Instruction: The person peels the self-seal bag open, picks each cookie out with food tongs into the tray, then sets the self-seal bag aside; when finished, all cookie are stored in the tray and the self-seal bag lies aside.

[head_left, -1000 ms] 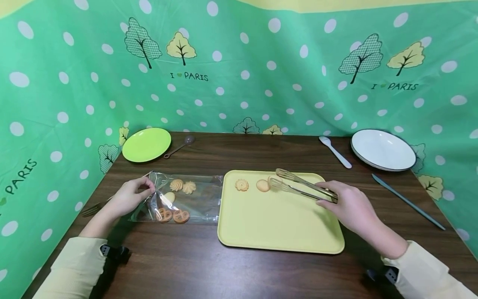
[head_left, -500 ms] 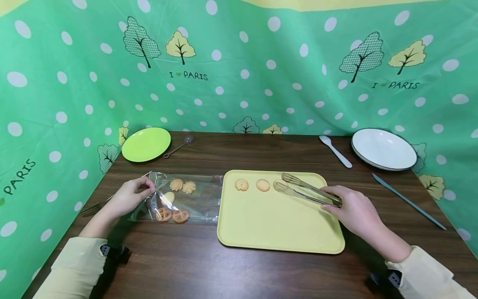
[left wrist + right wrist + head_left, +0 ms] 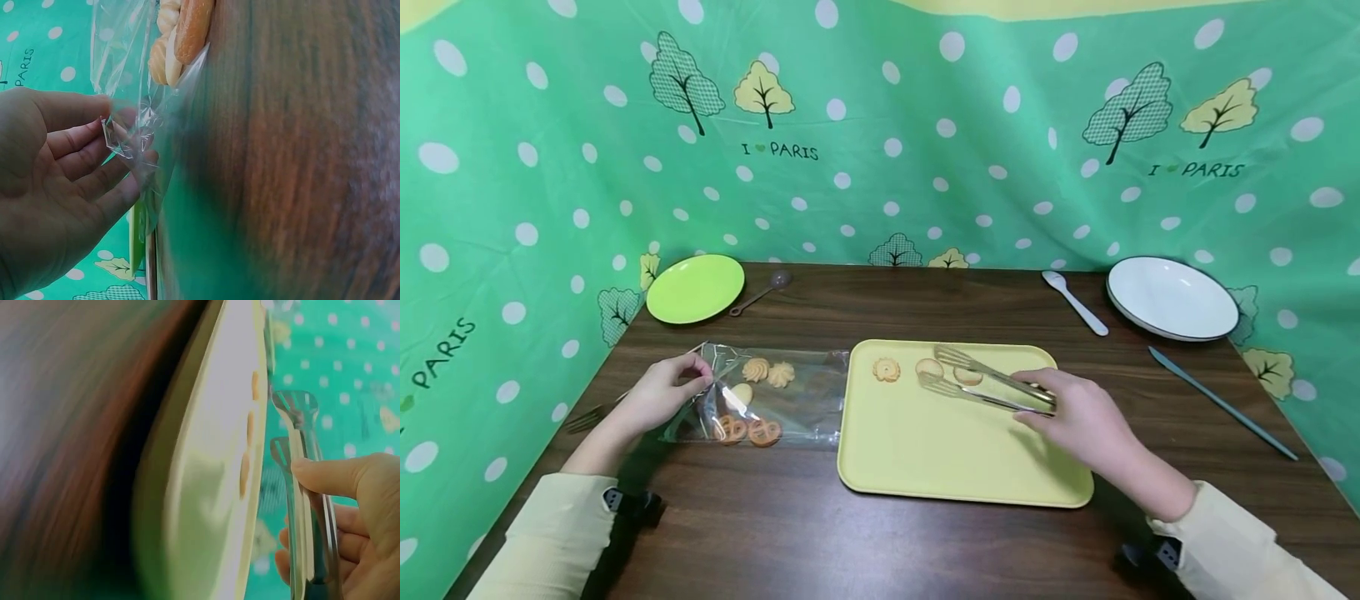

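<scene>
My left hand (image 3: 658, 396) pinches the open-end corner of a clear plastic bag (image 3: 816, 404) lying flat on the table. Inside the bag are several cookies, among them pretzel-shaped ones (image 3: 764, 432) and swirled ones (image 3: 781, 375). My right hand (image 3: 1086, 421) grips metal tongs (image 3: 306, 428) over the yellow tray (image 3: 925, 467), their tips apart and pointing left. Along the tray's back lie a flower-shaped cookie (image 3: 886, 371), a round cookie (image 3: 929, 367) and another round cookie (image 3: 967, 377), partly covered by the tongs. The tongs hold no cookie that I can see.
A green plate (image 3: 696, 289) and brown spoon (image 3: 763, 293) lie at back left. At back right are a white spoon (image 3: 1078, 307), a white dish (image 3: 1172, 298) and a blue-grey stick-like utensil (image 3: 1225, 404). A fork (image 3: 585, 418) lies partly under my left forearm.
The tongs moved slightly right, then back left over the tray. A round cookie, hidden behind the tongs before, now shows between their arms. My left hand and the bag stayed put.
</scene>
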A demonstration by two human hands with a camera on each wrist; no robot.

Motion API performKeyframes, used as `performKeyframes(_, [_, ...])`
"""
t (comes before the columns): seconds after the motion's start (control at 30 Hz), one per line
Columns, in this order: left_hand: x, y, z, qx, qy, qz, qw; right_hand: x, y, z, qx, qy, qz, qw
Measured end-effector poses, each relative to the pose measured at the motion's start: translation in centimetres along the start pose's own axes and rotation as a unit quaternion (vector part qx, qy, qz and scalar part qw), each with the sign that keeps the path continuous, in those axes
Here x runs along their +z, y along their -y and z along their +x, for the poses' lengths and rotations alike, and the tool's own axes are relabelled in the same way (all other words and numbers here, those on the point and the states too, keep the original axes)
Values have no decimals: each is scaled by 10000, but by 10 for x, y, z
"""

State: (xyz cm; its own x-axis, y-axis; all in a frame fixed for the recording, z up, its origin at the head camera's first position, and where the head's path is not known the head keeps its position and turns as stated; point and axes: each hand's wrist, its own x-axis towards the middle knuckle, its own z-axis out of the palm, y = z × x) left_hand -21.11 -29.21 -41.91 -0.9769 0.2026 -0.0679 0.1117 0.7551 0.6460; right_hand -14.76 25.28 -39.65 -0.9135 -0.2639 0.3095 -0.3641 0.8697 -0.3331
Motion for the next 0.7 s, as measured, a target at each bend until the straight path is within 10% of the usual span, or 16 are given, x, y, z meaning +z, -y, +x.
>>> performKeyframes(0.7, [1, -1, 1, 219, -97, 76, 9997, 71, 108, 69, -1056, 887, 55, 9904])
